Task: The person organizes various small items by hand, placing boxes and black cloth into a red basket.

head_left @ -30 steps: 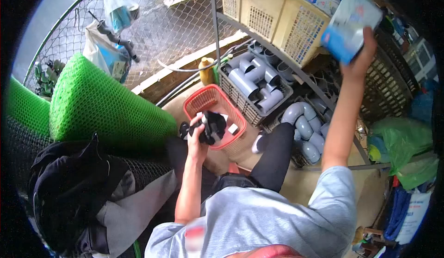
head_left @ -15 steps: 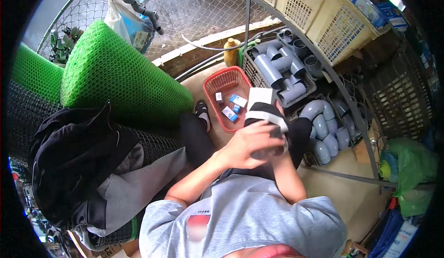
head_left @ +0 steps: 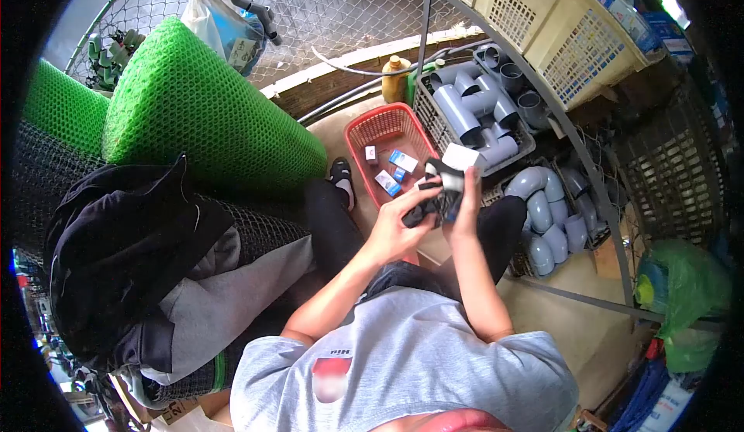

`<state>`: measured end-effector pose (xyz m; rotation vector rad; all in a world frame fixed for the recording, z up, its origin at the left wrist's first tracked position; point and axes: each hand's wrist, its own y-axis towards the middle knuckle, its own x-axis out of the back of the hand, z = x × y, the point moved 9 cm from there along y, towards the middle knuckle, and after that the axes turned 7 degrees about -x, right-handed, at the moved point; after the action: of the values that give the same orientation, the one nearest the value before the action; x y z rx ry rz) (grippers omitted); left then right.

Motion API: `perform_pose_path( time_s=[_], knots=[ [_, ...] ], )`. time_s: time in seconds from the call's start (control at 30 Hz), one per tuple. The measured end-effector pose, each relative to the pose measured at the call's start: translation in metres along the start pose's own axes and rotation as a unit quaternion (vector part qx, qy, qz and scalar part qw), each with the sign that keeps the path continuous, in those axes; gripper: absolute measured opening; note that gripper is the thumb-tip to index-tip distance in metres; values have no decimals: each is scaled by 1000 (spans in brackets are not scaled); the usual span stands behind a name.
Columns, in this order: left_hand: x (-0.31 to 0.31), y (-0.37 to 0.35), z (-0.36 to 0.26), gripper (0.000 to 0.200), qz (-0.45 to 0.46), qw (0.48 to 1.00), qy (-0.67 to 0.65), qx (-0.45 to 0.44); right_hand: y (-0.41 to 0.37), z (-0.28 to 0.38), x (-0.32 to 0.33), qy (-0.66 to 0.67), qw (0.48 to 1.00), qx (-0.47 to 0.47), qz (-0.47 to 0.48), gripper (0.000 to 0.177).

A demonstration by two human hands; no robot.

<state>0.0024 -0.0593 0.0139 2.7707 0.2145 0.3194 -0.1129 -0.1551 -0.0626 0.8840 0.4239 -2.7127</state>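
Note:
Both my hands meet in front of me over my knees, holding a bundle of black packaged items with a white card [head_left: 443,190]. My left hand [head_left: 397,223] grips the bundle from the left side. My right hand [head_left: 468,199] presses against its right side, fingers pointing up. Just beyond them on the floor is a red plastic basket [head_left: 370,124] with a few small blue-and-white boxes [head_left: 402,161] lying in it.
A grey crate of grey PVC pipe elbows [head_left: 473,110] stands behind the basket; more elbows [head_left: 542,219] sit lower right. Cream baskets [head_left: 542,21] rest on a metal shelf. Green mesh rolls [head_left: 194,106] and a dark jacket [head_left: 124,254] lie to the left, wire fence behind.
My right hand came down from the high shelf, where it held a blue-and-white package, and joined the left hand on the black bundle. Small boxes now show in the red basket.

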Motion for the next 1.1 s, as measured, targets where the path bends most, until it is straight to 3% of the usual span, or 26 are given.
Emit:
perform_pose_path(
  time_s=[0.07, 0.1, 0.2, 0.23, 0.27, 0.3, 0.37, 0.4, 0.43, 0.5, 0.53, 0.57, 0.63, 0.7, 0.73, 0.77, 0.83, 0.87, 0.9, 0.97, 1.03, 1.07, 1.1],
  knots=[
    [12, -4, 8, 40, 10, 998, -50, 25, 5, 1, 13, -8, 1000, -3, -26, 67],
    [20, -4, 18, 38, 1, 993, -96, 64, 5, -3, 9, 17, 998, -45, 30, 65],
    [50, 9, 30, 39, -146, 972, -169, 72, -8, -19, 4, 92, 987, -123, 41, 61],
    [50, 12, 30, 40, -177, 966, -178, 63, -8, -39, 18, 95, 977, -154, 116, 58],
    [40, 14, 28, 43, -180, 961, -203, 61, -13, -38, 10, 58, 985, -139, 80, 56],
    [23, 2, 41, 47, -160, 958, -189, 144, -19, -37, 0, 21, 991, -124, 44, 54],
    [5, 1, 31, 50, -177, 969, -161, 53, -13, -32, -10, 101, 989, -77, 78, 50],
    [0, -3, 31, 48, -135, 979, -133, 70, -10, -27, -6, 80, 991, -69, 80, 50],
    [-6, -15, 41, 47, -101, 973, -131, 158, -5, -19, -1, 61, 993, -60, 83, 49],
    [-8, -14, 7, 46, -53, 998, -11, -12, 6, -19, 29, 40, 998, -41, -18, 53],
    [-10, -19, -6, 49, -47, 997, 16, -55, 7, -22, 36, 49, 997, -65, -9, 55],
    [-13, -22, -4, 53, 7, 1000, -14, -14, 6, -19, 32, 58, 994, -88, 1, 57],
    [-17, -16, -25, 59, 77, 994, -4, -78, -6, -4, 19, -60, 996, -56, 34, 63],
    [-21, -11, -35, 62, 88, 991, 10, -97, -9, -12, 10, -104, 987, 12, 121, 69],
    [-26, -10, -39, 64, 98, 988, 24, -115, -3, -42, 12, 12, 968, -86, 236, 76],
    [-29, -5, -38, 64, 97, 988, 25, -114, -11, -57, 3, 21, 957, -117, 263, 75],
    [-17, 6, -37, 68, 4, 992, -45, -122, -11, -70, 2, 242, 920, -194, 238, 70],
    [-19, 8, -16, 70, 12, 989, -138, -56, -13, -46, 0, 38, 976, -80, 200, 70],
    [-18, 12, -14, 70, -2, 984, -166, -67, -24, -19, -32, 14, 980, -88, 180, 69],
    [-21, 12, -11, 70, -18, 989, -143, -32, -4, -21, -2, -44, 990, -20, 136, 70],
    [-31, 6, -22, 74, 11, 997, -67, -24, 7, -16, 1, 116, 980, -79, 144, 71],
    [-33, 1, -26, 72, 29, 998, -31, -49, 12, -8, 0, 195, 962, -84, 170, 63],
    [-31, -3, -23, 62, 27, 998, -43, -45, 3, 7, -10, 202, 957, -105, 178, 66]
  ],
)
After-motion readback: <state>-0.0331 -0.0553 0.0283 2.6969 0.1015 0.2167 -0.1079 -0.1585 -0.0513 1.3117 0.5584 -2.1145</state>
